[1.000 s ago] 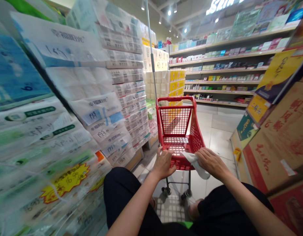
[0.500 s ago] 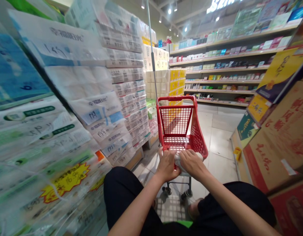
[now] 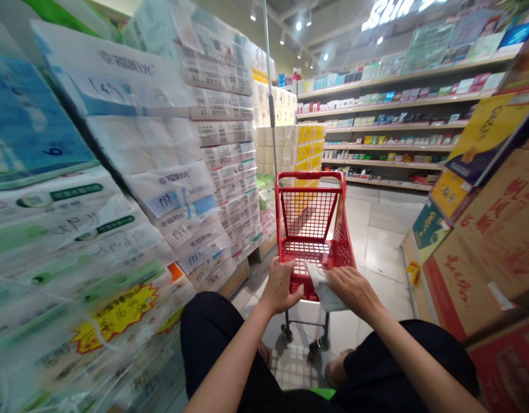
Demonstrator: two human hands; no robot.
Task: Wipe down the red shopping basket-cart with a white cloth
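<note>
A small red shopping cart [image 3: 310, 241] with a grid basket stands between my knees. My left hand [image 3: 282, 287] has its fingers curled over the near left edge of the cart, with the thumb sticking out to the right. In my right hand [image 3: 350, 287] is a white cloth [image 3: 326, 289], pressed on the near right edge of the cart and hanging down under the palm. The fingertips around the cloth are partly hidden. A thin metal pole [image 3: 271, 109] rises from the cart's left side.
Stacked packs of tissue paper [image 3: 169, 189] line the left. Cardboard boxes [image 3: 492, 229] are piled at the right. Shelves of small goods [image 3: 388, 120] run across the back, beyond the tiled floor [image 3: 376, 252]. My dark-trousered knees [image 3: 215, 321] flank the cart.
My hands have moved apart: the right one has slid rightward with the cloth, which now hangs more spread out. My left hand has shifted slightly left along the cart's edge.
</note>
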